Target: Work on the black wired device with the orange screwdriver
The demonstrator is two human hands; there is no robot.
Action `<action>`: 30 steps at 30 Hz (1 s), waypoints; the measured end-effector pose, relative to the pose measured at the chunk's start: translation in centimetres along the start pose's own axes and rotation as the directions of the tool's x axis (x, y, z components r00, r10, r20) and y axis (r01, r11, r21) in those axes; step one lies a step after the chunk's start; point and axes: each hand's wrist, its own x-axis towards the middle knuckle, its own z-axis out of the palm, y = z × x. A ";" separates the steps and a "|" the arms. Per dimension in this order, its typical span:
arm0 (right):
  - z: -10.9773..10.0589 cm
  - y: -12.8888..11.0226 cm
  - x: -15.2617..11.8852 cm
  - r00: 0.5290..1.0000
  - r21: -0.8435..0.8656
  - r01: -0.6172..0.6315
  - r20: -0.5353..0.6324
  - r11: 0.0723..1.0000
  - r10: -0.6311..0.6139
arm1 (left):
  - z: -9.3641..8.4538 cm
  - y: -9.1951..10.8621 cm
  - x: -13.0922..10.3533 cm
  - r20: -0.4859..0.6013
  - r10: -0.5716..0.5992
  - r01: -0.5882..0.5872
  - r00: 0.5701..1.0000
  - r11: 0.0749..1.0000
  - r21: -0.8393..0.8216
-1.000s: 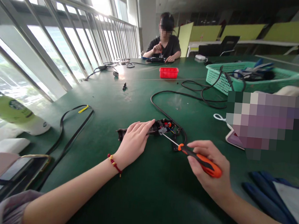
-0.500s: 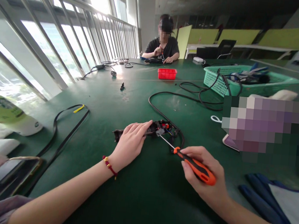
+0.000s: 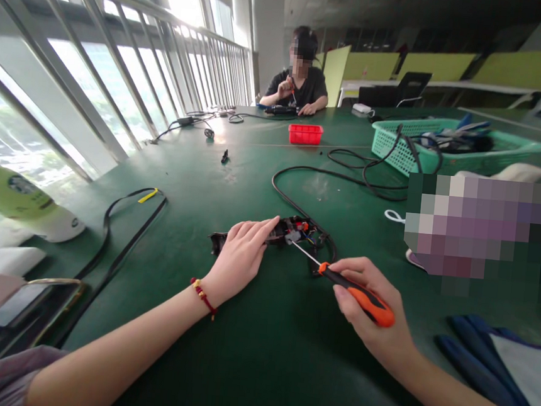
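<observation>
An opened black device [image 3: 280,229] with coloured wires and red parts inside lies on the green table [image 3: 239,345]. My left hand [image 3: 244,248] lies over its left part and presses it, fingers together around the casing. In my right hand [image 3: 375,307] is an orange and black screwdriver [image 3: 362,293], its handle between thumb and fingers. The metal shaft points up and left, and its tip is at a small grey part [image 3: 292,236] inside the device. A black cable [image 3: 297,169] runs from the device's right end toward the back right.
A red box [image 3: 305,135] stands further back, near a person [image 3: 300,82] working across the table. At the right are a green basket [image 3: 398,152] of tools and blue-grey gloves [image 3: 498,362]. A black strap [image 3: 127,247], phone [image 3: 10,306] and green-white bottle [image 3: 24,203] are at the left.
The whole view has shifted slightly, so things appear a little further right. The screwdriver handle has turned in my right hand, with more orange facing the camera. My left hand stays on the device.
</observation>
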 end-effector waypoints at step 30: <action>-0.5 1.5 0.5 0.989 0.158 -0.029 -0.136 0.987 0.051 | 0.1 -0.2 -0.1 0.016 0.004 -0.004 1.000 1.000 -0.016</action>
